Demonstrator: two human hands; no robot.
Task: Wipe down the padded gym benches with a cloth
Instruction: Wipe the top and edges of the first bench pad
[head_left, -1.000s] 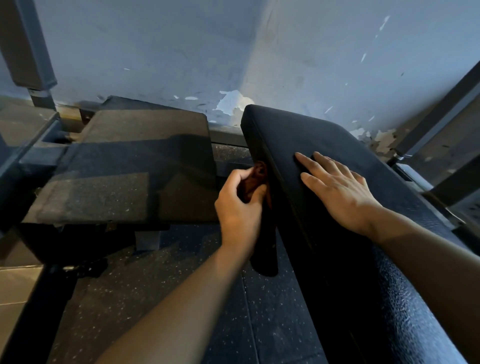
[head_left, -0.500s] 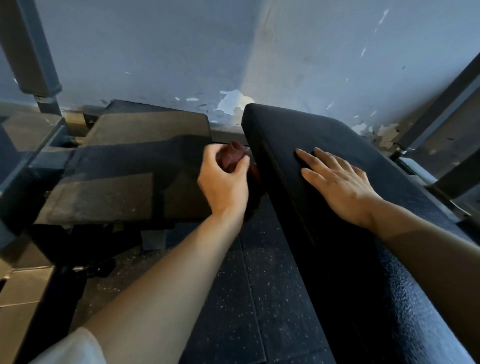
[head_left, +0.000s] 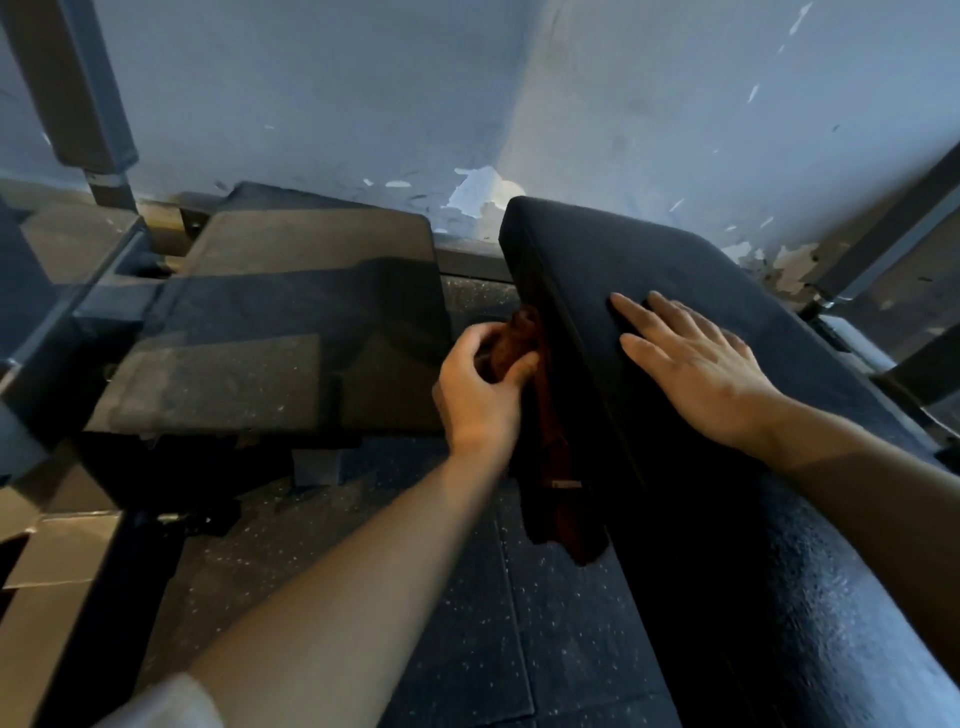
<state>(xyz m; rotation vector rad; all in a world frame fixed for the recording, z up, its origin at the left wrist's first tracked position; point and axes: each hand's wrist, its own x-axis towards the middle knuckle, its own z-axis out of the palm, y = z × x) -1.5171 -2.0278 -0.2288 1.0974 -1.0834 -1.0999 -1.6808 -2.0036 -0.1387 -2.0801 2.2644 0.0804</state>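
Note:
A black padded bench (head_left: 727, 270) runs from the far wall toward me on the right. My right hand (head_left: 696, 374) lies flat on its top with straight fingers. My left hand (head_left: 478, 395) grips a dark red cloth (head_left: 550, 467) bunched at the top and holds it against the bench's left side face. The rest of the cloth hangs down along that side toward the floor. A second, dusty dark pad (head_left: 291, 332) sits lower to the left.
A speckled rubber floor (head_left: 426, 597) fills the gap between the two pads. Grey metal frame posts stand at far left (head_left: 88, 104) and far right (head_left: 883, 249). The peeling wall (head_left: 478, 197) is close behind. Cardboard (head_left: 47, 582) lies at lower left.
My left hand with the cloth moved away from the bench side half a second ago, then came back down against the side. The cloth now hangs longer. My right hand stayed in place.

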